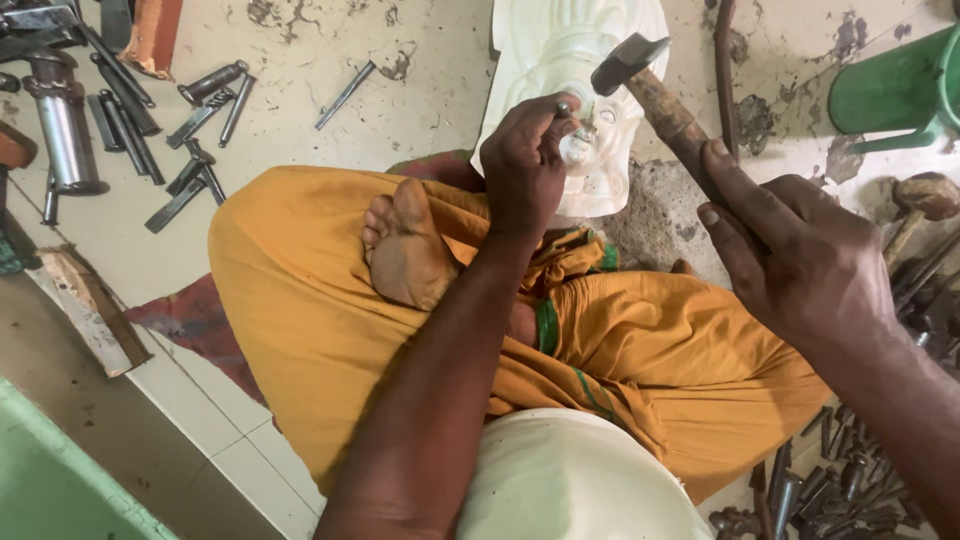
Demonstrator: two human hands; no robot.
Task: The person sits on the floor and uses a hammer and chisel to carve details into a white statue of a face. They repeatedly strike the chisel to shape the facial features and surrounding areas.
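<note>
A white carved figure with a face (560, 45) lies on the floor in front of my crossed legs, which are wrapped in orange cloth (300, 300). My left hand (525, 165) grips a small metal chisel (563, 108), its tip set against the carved face. My right hand (790, 250) holds a hammer by its wooden handle (670, 115). The dark metal hammer head (628, 60) hangs just above the chisel's top, tilted to the left. My bare foot (405, 245) rests upturned on my lap.
Several metal chisels and punches (195, 110) lie scattered on the floor at upper left, beside a steel cylinder (60, 130). More tools (850, 480) pile up at lower right. A green plastic stool (895, 90) stands at upper right, a wooden mallet (925, 200) below it.
</note>
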